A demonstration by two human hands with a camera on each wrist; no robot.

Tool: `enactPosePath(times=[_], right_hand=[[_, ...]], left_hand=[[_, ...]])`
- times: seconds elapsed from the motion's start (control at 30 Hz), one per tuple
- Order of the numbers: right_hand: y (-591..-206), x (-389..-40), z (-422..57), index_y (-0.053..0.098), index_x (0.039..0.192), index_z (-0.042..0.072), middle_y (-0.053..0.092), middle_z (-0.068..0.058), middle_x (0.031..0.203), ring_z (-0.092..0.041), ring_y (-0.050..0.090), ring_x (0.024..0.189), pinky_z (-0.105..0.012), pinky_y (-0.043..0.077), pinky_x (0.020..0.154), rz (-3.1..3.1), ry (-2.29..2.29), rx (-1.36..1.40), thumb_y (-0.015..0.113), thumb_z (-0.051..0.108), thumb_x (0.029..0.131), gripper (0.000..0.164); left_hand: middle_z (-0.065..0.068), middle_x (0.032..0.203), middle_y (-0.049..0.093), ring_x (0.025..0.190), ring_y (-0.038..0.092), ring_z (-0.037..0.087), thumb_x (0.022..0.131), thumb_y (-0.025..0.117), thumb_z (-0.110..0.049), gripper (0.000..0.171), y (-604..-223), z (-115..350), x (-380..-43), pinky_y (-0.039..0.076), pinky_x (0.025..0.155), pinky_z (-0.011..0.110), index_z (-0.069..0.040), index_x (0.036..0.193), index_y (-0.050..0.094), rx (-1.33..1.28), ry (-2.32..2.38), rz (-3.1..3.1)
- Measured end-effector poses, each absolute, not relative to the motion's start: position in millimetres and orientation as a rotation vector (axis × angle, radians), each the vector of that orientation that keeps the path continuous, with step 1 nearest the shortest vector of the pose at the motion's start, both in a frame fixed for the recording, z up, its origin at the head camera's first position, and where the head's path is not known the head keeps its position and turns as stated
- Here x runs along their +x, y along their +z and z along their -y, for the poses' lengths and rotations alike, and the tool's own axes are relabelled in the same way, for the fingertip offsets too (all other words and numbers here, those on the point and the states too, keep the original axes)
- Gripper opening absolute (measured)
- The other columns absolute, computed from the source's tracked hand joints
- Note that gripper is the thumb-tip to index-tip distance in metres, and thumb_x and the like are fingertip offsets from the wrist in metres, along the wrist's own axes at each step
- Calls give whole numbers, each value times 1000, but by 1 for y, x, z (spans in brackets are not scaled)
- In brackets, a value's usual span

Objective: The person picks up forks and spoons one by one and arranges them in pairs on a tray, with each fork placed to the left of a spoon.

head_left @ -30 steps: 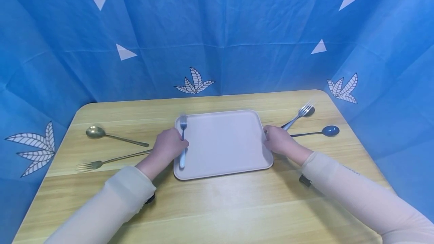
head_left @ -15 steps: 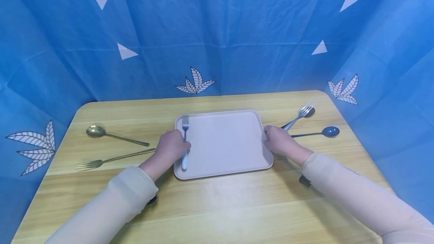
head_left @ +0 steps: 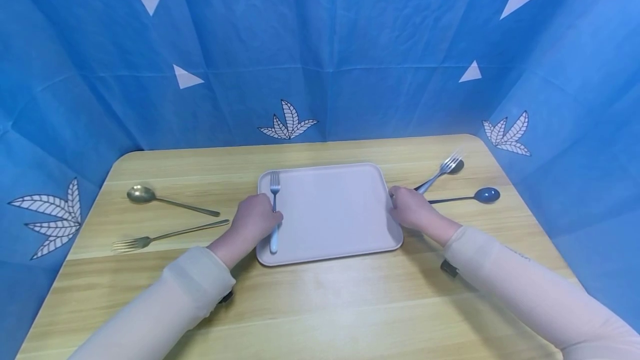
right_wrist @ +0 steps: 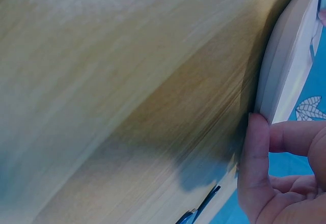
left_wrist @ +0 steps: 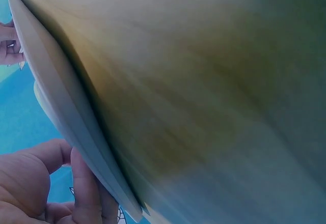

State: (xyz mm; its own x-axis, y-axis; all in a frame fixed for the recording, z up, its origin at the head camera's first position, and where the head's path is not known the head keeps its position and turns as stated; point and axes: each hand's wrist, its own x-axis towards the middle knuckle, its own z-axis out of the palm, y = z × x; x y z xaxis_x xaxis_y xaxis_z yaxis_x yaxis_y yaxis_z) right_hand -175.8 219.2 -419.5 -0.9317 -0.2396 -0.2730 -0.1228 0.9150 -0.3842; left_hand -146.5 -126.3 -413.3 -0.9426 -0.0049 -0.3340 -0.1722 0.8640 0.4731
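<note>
A pale rectangular tray (head_left: 332,210) lies across the middle of the wooden table. At its left side, my left hand (head_left: 254,217) pinches the rim, the thumb on top and the fingers (left_wrist: 86,188) against the outer edge. A small fork (head_left: 274,183) with a light handle rests on the tray along that side; its middle passes by my left thumb. My right hand (head_left: 411,207) holds the right rim, thumb and index finger (right_wrist: 254,147) meeting at the edge.
A bronze-coloured spoon (head_left: 141,194) and fork (head_left: 135,244) lie on the table (head_left: 320,304) at left. To the right are a silver fork (head_left: 446,165) crossing a dark spoon (head_left: 457,166) and another dark spoon (head_left: 486,195). A blue curtain (head_left: 325,43) hangs behind.
My left hand has shifted slightly right and toward me, and the small fork on the tray has moved the same way. The tray and my right hand stay in place.
</note>
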Motion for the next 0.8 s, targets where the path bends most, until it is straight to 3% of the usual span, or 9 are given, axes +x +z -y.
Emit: enactPosePath(times=[0.8], right_hand=[[-421,-176,-220,58,117,-11,54,-5,67,-19,53,59,-31,45,54,-2758,-515,-257,60,6,91,31]], left_hand=[[4,59,47,53,55,19,91,62,-15,25,-415,121,-142,43,46,27,-5,69,55,-107,732,-2752]])
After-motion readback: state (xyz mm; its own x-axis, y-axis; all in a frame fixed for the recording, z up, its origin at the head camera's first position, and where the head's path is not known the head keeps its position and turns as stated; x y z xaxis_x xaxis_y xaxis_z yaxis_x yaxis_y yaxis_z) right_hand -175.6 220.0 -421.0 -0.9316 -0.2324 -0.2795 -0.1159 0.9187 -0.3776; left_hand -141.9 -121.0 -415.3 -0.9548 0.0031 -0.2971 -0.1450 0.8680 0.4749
